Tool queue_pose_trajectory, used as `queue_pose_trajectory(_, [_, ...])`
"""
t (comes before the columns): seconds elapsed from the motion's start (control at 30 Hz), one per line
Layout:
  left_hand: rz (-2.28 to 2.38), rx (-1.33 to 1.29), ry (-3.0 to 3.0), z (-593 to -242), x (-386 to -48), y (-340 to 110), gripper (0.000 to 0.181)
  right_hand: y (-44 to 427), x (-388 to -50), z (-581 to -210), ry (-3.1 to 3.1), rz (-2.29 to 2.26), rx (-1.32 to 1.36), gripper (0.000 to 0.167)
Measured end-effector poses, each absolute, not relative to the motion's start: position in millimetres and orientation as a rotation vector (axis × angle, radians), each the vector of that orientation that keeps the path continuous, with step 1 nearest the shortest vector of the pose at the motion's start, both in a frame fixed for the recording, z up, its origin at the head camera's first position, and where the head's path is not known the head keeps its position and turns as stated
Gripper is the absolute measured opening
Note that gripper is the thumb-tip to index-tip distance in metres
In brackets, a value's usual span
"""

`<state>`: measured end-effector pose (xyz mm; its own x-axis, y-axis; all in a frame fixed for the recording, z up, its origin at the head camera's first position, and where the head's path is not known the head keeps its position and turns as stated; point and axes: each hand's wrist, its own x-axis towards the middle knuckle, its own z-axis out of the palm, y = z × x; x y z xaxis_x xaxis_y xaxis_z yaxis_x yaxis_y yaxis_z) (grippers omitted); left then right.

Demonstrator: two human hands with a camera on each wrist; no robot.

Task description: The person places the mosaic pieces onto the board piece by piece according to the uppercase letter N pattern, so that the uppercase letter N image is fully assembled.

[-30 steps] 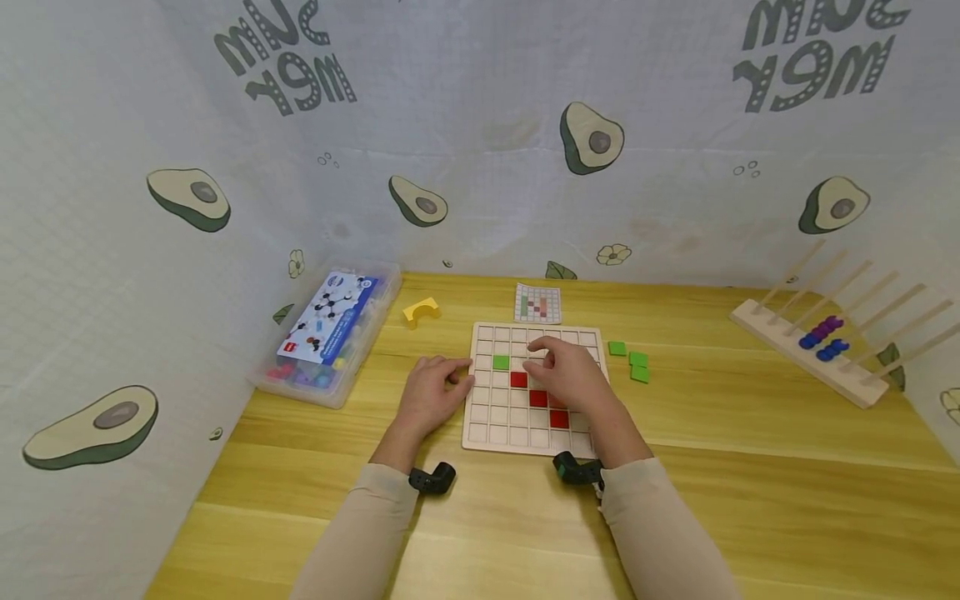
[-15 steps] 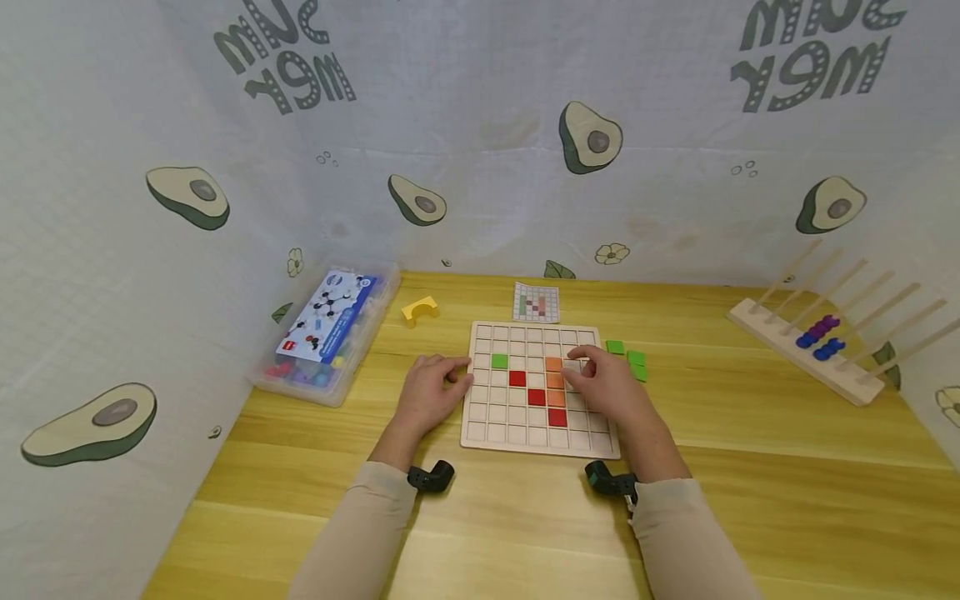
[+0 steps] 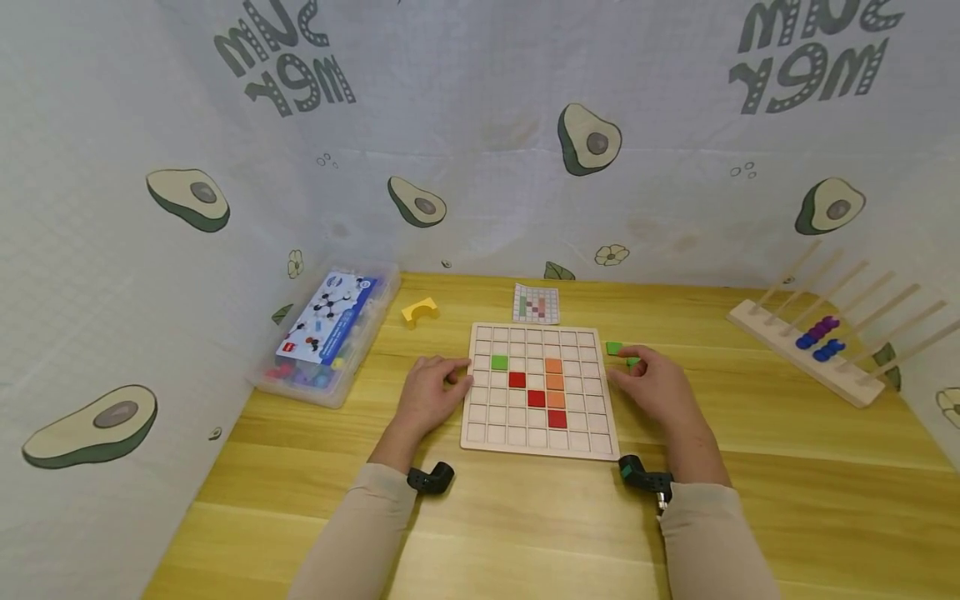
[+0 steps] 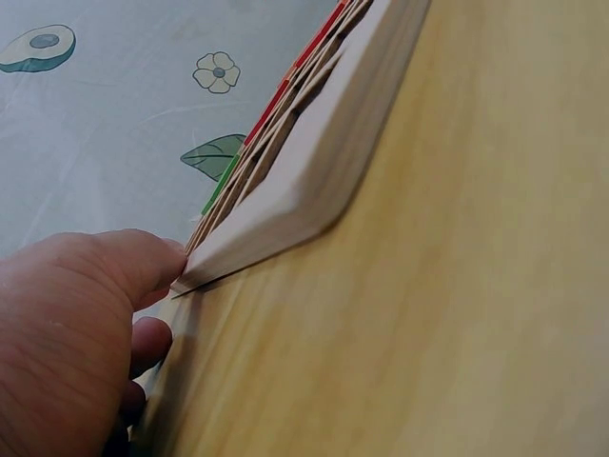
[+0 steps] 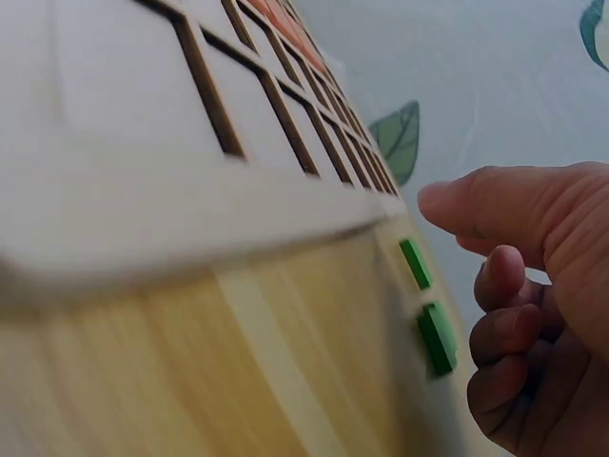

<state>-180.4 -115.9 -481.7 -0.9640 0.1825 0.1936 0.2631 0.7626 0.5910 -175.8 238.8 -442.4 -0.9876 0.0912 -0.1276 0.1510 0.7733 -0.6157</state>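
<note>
- A pale cloth printed with avocados (image 3: 487, 83) hangs behind a yellow wood-grain table (image 3: 510, 517).
- The wooden grid board (image 3: 540, 452) lies flat between the person's two hands, bearing one green tile (image 3: 499, 362), three red tiles (image 3: 536, 398) and a column of three orange tiles (image 3: 554, 382).
- The left hand (image 3: 431, 387) lies at the board's left edge, fingertips touching it, gripping nothing.
- The right hand (image 3: 660, 387) reaches past the board's right edge, thumb and forefinger parted over the loose green tiles (image 3: 614, 347), partly hiding them; it grips nothing.
- The printed card (image 3: 536, 303) lies just beyond the board.
- Half a second ago the right hand was over the board beside the orange tiles; it has since moved right.
- The left hand and the tiles on the board have stayed in place.
</note>
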Motion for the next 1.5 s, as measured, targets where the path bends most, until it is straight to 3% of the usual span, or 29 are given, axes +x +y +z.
queue_pose_trajectory(0.7, [-0.967, -0.365, -2.827, -484.0, -181.1, -116.4, 0.033, 276.9, -170.8, -449.3, 2.788, -0.926, 0.330, 0.063])
queue_pose_trajectory(1.5, [-0.955, -0.361, -2.844, -483.8, -180.6, -116.4, 0.034, 275.2, -171.4, -450.7, 2.828, -0.869, 0.282, 0.057])
